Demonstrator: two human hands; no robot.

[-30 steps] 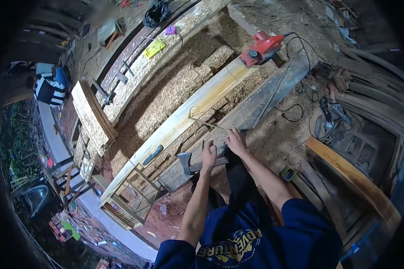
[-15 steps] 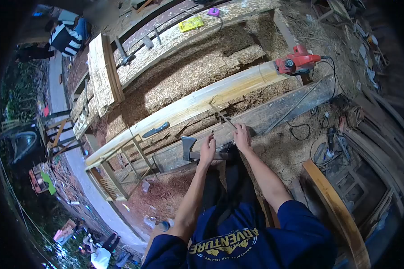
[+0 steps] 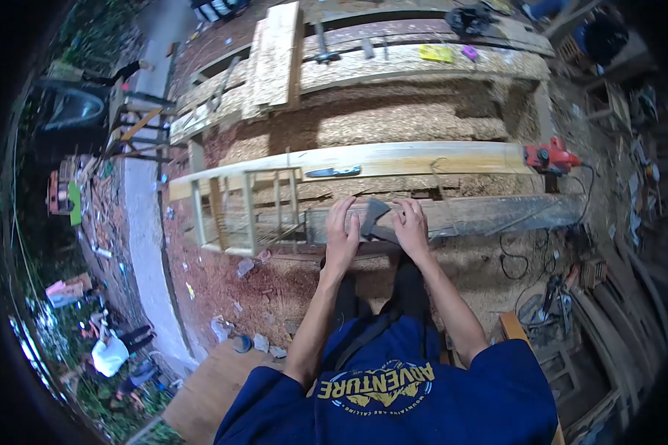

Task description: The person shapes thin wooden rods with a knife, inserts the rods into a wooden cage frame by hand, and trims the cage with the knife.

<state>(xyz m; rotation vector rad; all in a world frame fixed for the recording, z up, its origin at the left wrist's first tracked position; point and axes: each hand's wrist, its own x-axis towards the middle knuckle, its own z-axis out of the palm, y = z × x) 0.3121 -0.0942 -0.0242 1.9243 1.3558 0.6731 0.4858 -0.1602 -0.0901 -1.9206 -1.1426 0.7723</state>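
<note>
Hatchet (image 3: 376, 213) between two bare hands, seen from above; its dark head lies over the weathered beam (image 3: 490, 215) in front of the person's legs, and its handle slants toward the right hand (image 3: 412, 228). The left hand (image 3: 341, 233) is just beside the head, on the other side, its fingers partly curled and the thumb apart. The right hand is also partly curled, fingers bent downward near the handle; whether either hand grips a thin item cannot be told. Beyond the beam, a pale board (image 3: 416, 157) runs roughly parallel, bearing a dark-bladed knife (image 3: 334, 172) and, at its right end, a red power planer (image 3: 551, 156). A slatted wooden frame (image 3: 251, 211) stands at the left, overlapping the board in view. Farther off, a low bench (image 3: 416, 67) carries stacked planks (image 3: 278, 59), a hammer (image 3: 323, 52), a yellow item (image 3: 436, 53) and a small purple item (image 3: 470, 53). Wood shavings (image 3: 393, 111) cover the ground between bench and board.
</note>
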